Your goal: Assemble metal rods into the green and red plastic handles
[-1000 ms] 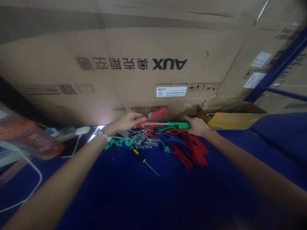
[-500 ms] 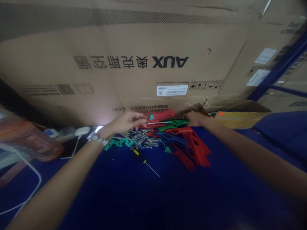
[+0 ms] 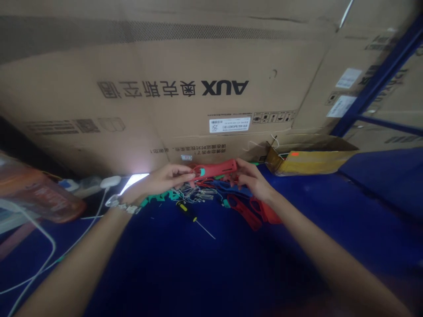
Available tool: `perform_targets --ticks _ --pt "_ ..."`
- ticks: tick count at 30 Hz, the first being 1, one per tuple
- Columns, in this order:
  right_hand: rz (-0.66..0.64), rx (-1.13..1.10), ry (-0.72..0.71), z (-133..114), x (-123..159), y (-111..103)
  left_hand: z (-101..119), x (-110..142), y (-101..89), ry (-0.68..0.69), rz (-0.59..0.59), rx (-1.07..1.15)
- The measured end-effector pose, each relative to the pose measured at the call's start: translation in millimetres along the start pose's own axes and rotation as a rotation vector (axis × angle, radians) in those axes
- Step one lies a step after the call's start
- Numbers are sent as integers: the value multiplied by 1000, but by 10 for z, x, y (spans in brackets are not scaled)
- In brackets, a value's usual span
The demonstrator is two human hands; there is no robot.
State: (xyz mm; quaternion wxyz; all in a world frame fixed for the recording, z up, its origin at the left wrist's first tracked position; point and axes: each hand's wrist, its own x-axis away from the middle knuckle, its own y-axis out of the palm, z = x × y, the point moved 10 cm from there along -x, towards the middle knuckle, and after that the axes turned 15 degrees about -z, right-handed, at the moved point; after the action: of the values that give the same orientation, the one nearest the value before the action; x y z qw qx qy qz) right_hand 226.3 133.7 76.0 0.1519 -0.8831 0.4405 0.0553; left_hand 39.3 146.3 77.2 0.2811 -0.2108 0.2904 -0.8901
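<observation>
A red lighter casing [image 3: 218, 169] with a small teal trigger is held level above the pile. My left hand [image 3: 172, 176] pinches its left end between thumb and fingers. At the other end, my right hand [image 3: 253, 178] grips it with curled fingers. Below and to the right lie red lighter casings [image 3: 246, 213] and a blue casing [image 3: 236, 189], partly hidden by my right hand. Thin metal and wire parts [image 3: 198, 193] are heaped under the held casing, beside several teal trigger pieces [image 3: 158, 197]. In front of them rests a black and yellow screwdriver [image 3: 187, 211].
A large cardboard box [image 3: 158, 119] rises behind the blue work surface [image 3: 185, 273]. To the right stands an open yellow box [image 3: 304, 163]. On the left are a bottle of orange drink [image 3: 42, 189], a white charger [image 3: 110, 181] with cables and a lit phone screen [image 3: 134, 181].
My right hand has let go of the green lighter at the back and come left and forward to the red casing. My left hand still holds the casing.
</observation>
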Motion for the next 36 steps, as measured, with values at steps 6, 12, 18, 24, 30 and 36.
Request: perform_targets --ticks 6,12,18,24,30,36 --pt "42 -118 -53 -52 121 145 119 174 82 -9 44 -46" --pt "26 -133 -47 -89 180 303 143 361 153 -11 98 -106" --pt "28 -191 -59 -27 170 438 163 503 234 -23 134 -181" --pt "141 -173 88 356 123 575 -110 523 408 -53 220 -208" --pt "172 -400 204 772 159 753 -129 673 386 -10 491 -427" --pt "20 -670 224 772 178 1066 -92 1250 133 -110 1055 -342"
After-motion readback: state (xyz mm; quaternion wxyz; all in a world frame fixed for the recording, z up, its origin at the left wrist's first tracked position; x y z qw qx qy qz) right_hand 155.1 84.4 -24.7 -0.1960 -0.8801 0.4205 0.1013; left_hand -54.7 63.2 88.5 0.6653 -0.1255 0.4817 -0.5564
